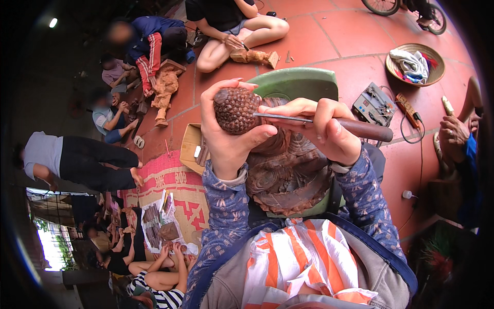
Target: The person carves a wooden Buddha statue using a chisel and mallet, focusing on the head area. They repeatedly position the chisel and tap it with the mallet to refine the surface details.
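A dark brown carved wooden figure (290, 177) lies in front of me, its head covered in small round knobs. My left hand (224, 147) wraps round that knobbed head, with the thumb and fingers on either side. In my right hand (334, 129) is a carving chisel (368, 130) with a thin metal blade and a round wooden handle. The blade points left, and its tip meets the edge of the head. My right fingers stretch along the blade. Behind and beneath the figure shows a green plastic seat or tub (303, 80).
A cardboard box (191, 154) and a red patterned mat (154, 180) lie left; tools rest on paper (159, 226). At right are a power box (374, 103), power strip (407, 110), cord and woven basket (429, 77). Several people sit around, some with carvings (164, 92).
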Demonstrator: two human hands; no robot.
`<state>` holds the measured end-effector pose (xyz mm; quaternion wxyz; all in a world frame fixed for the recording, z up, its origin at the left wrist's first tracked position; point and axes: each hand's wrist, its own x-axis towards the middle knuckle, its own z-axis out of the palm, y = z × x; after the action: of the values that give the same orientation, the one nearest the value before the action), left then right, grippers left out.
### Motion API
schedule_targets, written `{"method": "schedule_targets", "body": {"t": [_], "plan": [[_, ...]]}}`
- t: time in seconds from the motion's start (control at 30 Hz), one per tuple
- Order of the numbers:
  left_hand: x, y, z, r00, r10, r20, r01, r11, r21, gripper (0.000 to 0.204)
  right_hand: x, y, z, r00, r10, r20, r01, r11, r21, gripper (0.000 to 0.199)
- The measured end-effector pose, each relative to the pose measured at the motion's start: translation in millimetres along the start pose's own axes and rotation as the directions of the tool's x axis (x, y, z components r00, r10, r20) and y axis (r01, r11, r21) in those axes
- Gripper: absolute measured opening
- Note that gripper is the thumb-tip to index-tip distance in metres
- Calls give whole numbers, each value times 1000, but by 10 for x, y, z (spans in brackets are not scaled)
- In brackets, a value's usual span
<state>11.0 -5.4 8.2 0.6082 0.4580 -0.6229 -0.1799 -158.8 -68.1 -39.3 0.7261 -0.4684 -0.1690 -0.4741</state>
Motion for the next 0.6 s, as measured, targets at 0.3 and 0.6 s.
{"method": "schedule_targets", "body": {"t": [0.3, 0.6], "plan": [[-8, -21, 1, 1000, -20, -16, 18, 993, -120, 88, -126, 146, 206, 992, -122, -15, 116, 971, -208, 37], [3, -8, 2, 1000, -25, 0, 25, 991, -131, 87, -154, 197, 275, 990, -127, -68, 114, 979, -168, 35]]}}
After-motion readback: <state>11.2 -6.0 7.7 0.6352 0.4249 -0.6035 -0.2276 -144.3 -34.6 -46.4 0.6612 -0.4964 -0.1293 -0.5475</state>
